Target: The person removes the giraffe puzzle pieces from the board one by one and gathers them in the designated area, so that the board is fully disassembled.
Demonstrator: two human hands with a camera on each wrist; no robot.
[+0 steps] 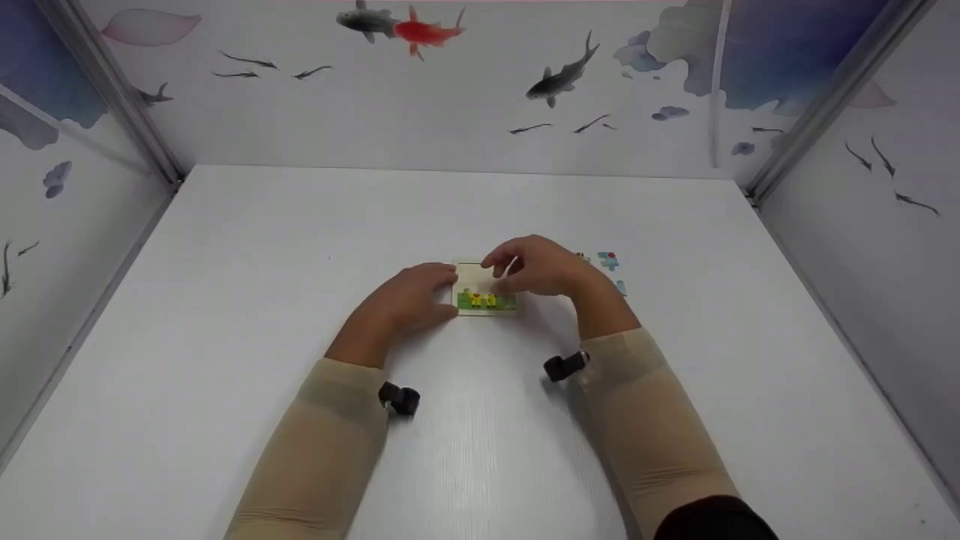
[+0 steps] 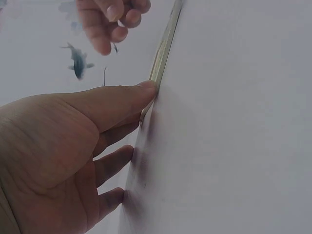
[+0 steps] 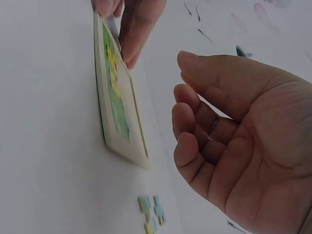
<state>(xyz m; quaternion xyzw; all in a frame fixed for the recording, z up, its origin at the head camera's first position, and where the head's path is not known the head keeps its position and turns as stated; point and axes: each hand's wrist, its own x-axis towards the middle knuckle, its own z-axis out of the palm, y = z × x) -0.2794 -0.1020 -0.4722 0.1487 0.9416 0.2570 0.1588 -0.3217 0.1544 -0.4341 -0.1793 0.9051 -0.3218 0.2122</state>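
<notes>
A small jigsaw puzzle board [image 1: 474, 277] with a pale frame lies on the white table. Along its near side runs a row of fitted green and yellow pieces [image 1: 486, 301]; the far part shows bare backing. My left hand [image 1: 409, 300] holds the board by its left edge, thumb at the near corner and fingers farther back. Over the board's right part hovers my right hand [image 1: 540, 266]. In the right wrist view its fingers [image 3: 185, 148] are loosely curled, with nothing visible between them, apart from the board.
Several loose puzzle pieces [image 1: 608, 260] lie right of the board, partly hidden behind my right hand and wrist. White panels [image 1: 450, 105] printed with fish enclose the table [image 1: 247, 247] at the back and sides. Each sleeve carries a small black camera [image 1: 566, 366].
</notes>
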